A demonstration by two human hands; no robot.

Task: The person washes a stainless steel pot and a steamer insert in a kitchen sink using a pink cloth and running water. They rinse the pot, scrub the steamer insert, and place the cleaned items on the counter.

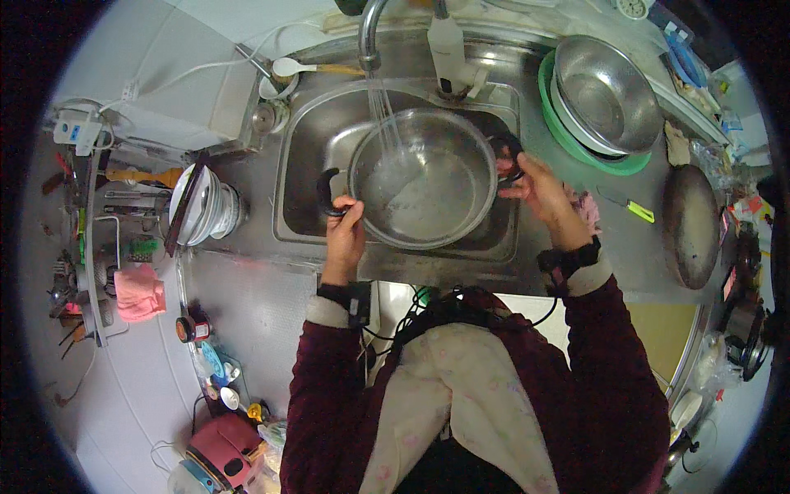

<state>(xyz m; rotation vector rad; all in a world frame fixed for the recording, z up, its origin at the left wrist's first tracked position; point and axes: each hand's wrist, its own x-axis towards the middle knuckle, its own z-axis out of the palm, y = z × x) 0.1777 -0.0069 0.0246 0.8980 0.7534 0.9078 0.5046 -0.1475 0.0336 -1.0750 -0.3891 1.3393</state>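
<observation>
A round steel pot with two black side handles is held over the sink. Water streams from the faucet into the pot's left part, and some water shows inside. My left hand is closed on the pot's left handle. At the other side my right hand grips the right handle, its fingers partly hidden behind it. Dark straps with cables sit around both my wrists.
Right of the sink, steel bowls are stacked in a green basin. Beyond them lie a knife with a yellow-green handle and a frying pan. Stacked bowls stand at left. A white bottle stands behind the sink.
</observation>
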